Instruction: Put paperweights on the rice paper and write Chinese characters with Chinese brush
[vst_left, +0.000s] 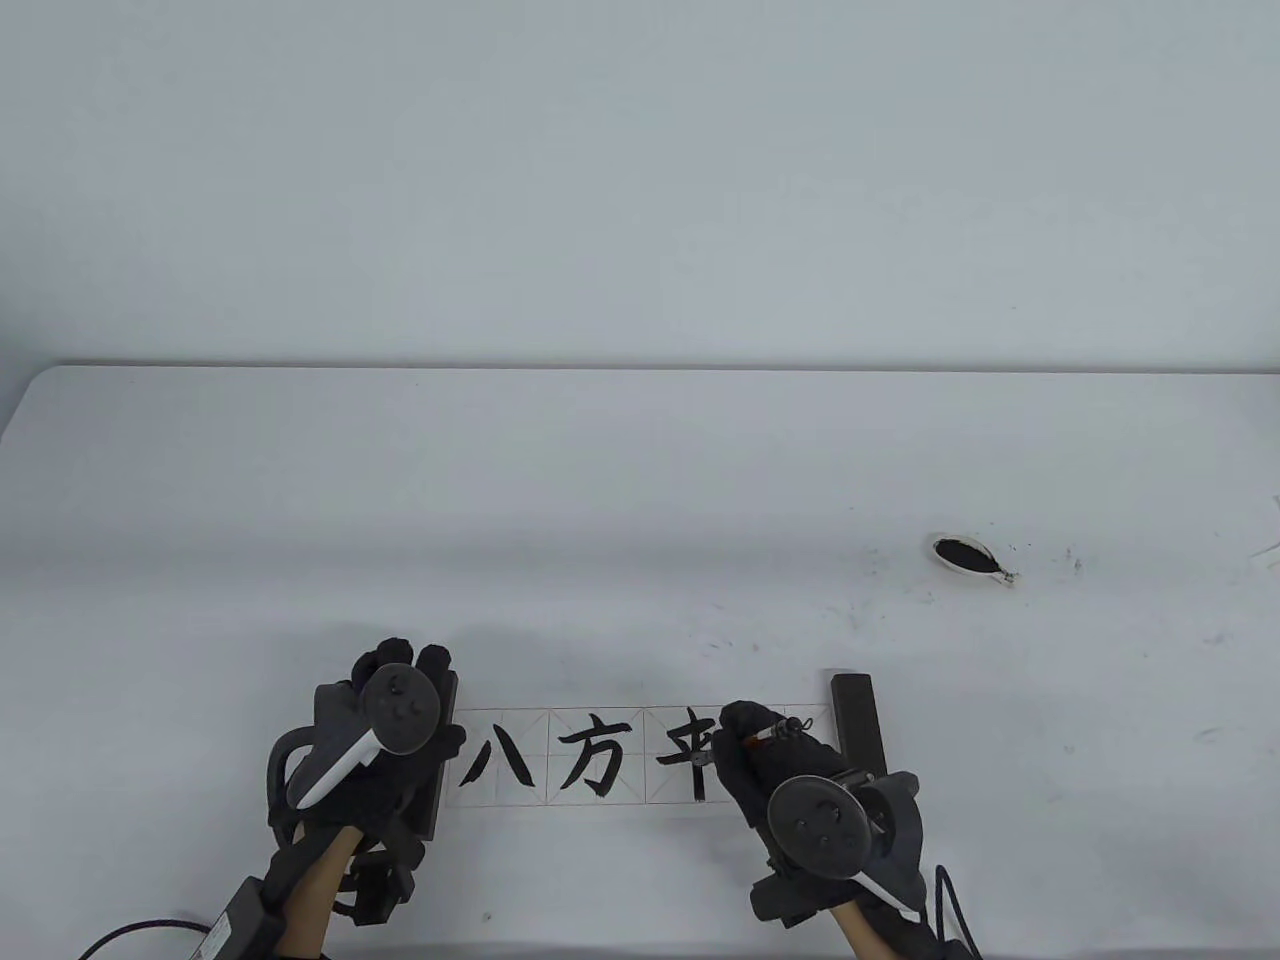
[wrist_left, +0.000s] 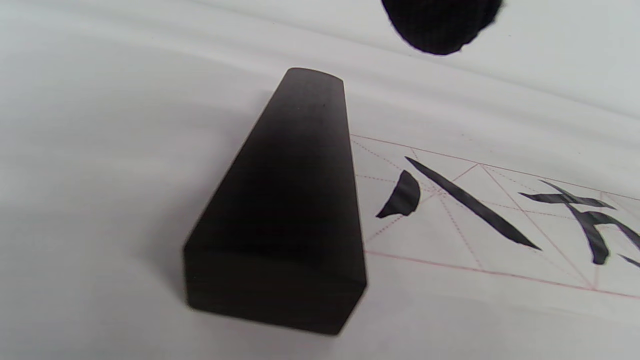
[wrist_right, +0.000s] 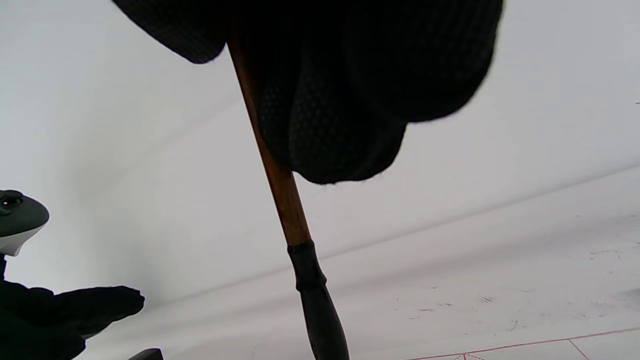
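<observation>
A strip of gridded rice paper (vst_left: 640, 790) lies near the front edge, with two finished black characters (vst_left: 545, 765) and a partly written third (vst_left: 690, 760). A dark paperweight (vst_left: 445, 775) holds its left end, and another paperweight (vst_left: 858, 720) holds its right end. My left hand (vst_left: 405, 665) lies over the left paperweight (wrist_left: 290, 210) with relaxed fingers; one fingertip (wrist_left: 440, 25) hangs beyond the block, and I cannot tell whether the hand touches it. My right hand (vst_left: 750, 735) grips the brush (vst_left: 778, 735) over the third character. The brush's brown shaft (wrist_right: 280, 185) runs down from my fingers (wrist_right: 375, 100) to a dark ferrule (wrist_right: 312, 280).
A small white dish of black ink (vst_left: 965, 555) sits to the right, past the paper, with ink specks on the table (vst_left: 600, 500) around it. Something white pokes in at the right edge (vst_left: 1265, 555). Cables trail off the front edge behind both wrists.
</observation>
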